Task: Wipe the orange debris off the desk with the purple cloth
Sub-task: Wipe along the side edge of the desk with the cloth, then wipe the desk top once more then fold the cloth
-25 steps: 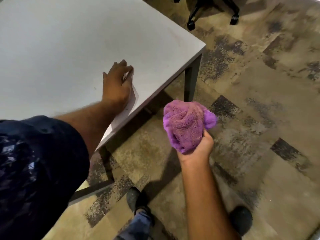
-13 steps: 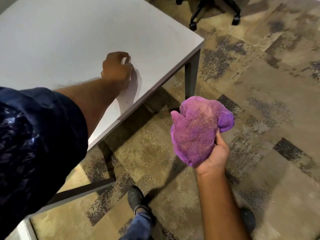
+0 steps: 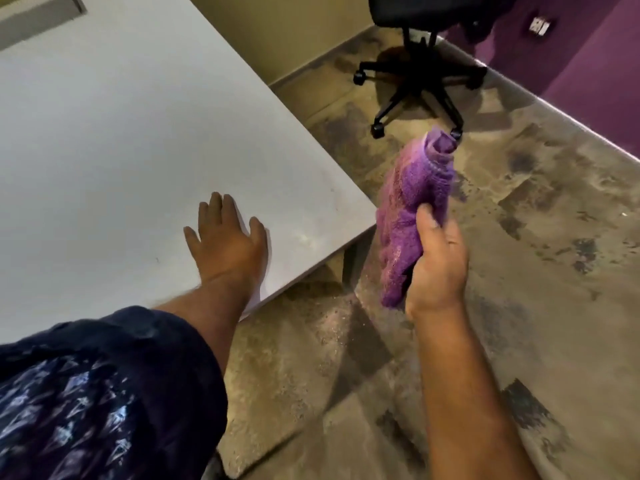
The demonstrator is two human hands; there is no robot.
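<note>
The purple cloth (image 3: 412,209) is bunched and stretched upward, held off the desk's right corner over the floor, with orange dust on its fibres. My right hand (image 3: 438,261) is shut on its lower part. My left hand (image 3: 227,242) lies flat, fingers spread, on the white desk (image 3: 121,143) near its front right corner. Only a faint pale smear shows on the desktop right of that hand. Fine specks lie scattered on the carpet (image 3: 346,323) below the cloth.
A black office chair (image 3: 415,74) on castors stands on the patterned carpet beyond the desk corner. A purple wall (image 3: 588,64) runs along the right. The desk leg (image 3: 348,268) stands under the corner next to the cloth.
The view has tilted up, bringing the chair into sight. My right hand has swung the cloth up and outward, unfurling it. My left hand has opened from curled to flat on the desk.
</note>
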